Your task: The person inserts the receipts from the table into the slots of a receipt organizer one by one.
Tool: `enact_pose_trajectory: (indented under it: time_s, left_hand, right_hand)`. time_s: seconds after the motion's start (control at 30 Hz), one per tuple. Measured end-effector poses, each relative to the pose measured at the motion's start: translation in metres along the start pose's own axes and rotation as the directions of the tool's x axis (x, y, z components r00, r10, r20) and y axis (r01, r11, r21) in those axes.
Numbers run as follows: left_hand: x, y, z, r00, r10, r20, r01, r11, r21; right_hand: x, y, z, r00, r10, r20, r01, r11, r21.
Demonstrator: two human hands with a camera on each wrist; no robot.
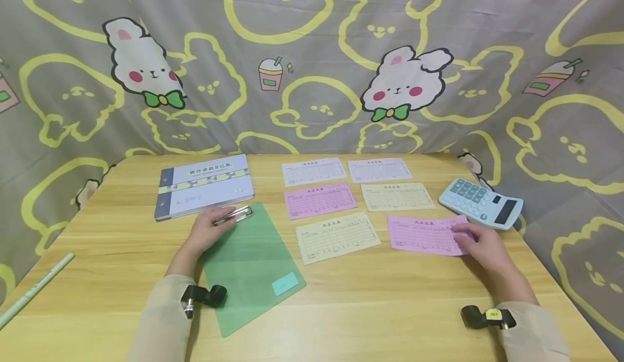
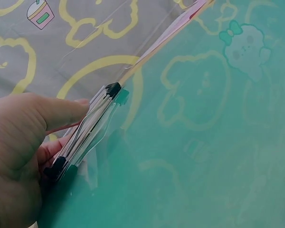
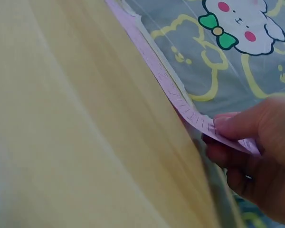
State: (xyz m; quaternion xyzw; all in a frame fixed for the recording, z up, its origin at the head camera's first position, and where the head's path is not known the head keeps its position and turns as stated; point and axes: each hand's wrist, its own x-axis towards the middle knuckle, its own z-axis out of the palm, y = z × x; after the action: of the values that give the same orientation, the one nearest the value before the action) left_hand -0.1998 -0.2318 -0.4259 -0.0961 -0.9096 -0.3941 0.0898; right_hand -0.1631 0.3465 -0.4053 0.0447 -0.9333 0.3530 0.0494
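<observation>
A translucent green clipboard (image 1: 248,264) lies slanted on the table, with a metal clip (image 1: 234,215) at its top and a light blue label near its lower corner. My left hand (image 1: 208,228) grips that clip; in the left wrist view the thumb (image 2: 66,113) lies against it and the fingers are partly hidden behind. At the right, my right hand (image 1: 482,243) pinches the right edge of a pink printed slip (image 1: 421,236) between thumb and fingers. The slip (image 3: 164,80) bends upward at the held end in the right wrist view.
Behind lie two whitish slips (image 1: 313,172), another pink slip (image 1: 320,200) and two pale yellow slips (image 1: 337,237). A light blue calculator (image 1: 480,202) stands beyond my right hand. A blue-and-white account book (image 1: 205,186) lies back left, a pale green stick (image 1: 36,290) far left.
</observation>
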Motion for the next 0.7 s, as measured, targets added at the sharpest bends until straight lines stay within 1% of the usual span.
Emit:
enact_pose_trajectory:
  time_s: [0.1,0.13,0.23,0.3,0.37,0.47,0.53,0.6,0.7]
  left_hand:
    - [0.001,-0.001,0.002,1.000,0.006,-0.005,-0.006,1.000,0.012]
    - [0.001,-0.001,0.003,1.000,0.005,-0.004,-0.005,1.000,0.014]
    - [0.001,0.001,0.003,1.000,-0.004,-0.008,0.004,1.000,0.019]
    - [0.001,0.002,0.002,1.000,-0.016,-0.013,0.016,1.000,0.020]
    - [0.001,0.003,0.002,1.000,-0.021,-0.012,0.021,1.000,0.022]
    - [0.001,0.003,0.001,1.000,-0.024,-0.006,0.024,0.999,0.023]
    - [0.002,0.002,0.001,1.000,-0.024,-0.004,0.024,0.999,0.023]
    - [0.001,0.002,0.000,1.000,-0.026,-0.007,0.026,0.999,0.023]
    - [0.000,0.001,0.000,1.000,-0.024,-0.010,0.024,1.000,0.018]
  right_hand:
    - [-0.002,-0.005,-0.008,0.999,-0.045,0.009,0.046,0.996,-0.075]
    - [-0.002,-0.006,-0.011,0.997,-0.070,0.014,0.071,0.992,-0.101]
    - [-0.002,-0.013,-0.019,0.994,-0.111,0.009,0.111,0.976,-0.186]
    - [-0.001,-0.019,-0.024,0.989,-0.145,-0.023,0.137,0.967,-0.216]
    - [0.000,-0.025,-0.029,0.982,-0.168,-0.080,0.145,0.960,-0.238]
    - [0.000,-0.036,-0.036,0.965,-0.208,-0.159,0.175,0.964,-0.199]
    - [0.002,-0.041,-0.040,0.958,-0.221,-0.186,0.196,0.970,-0.143]
    - [0.005,-0.047,-0.042,0.956,-0.227,-0.185,0.219,0.974,-0.065]
    - [0.012,-0.055,-0.042,0.962,-0.229,-0.148,0.238,0.970,0.042]
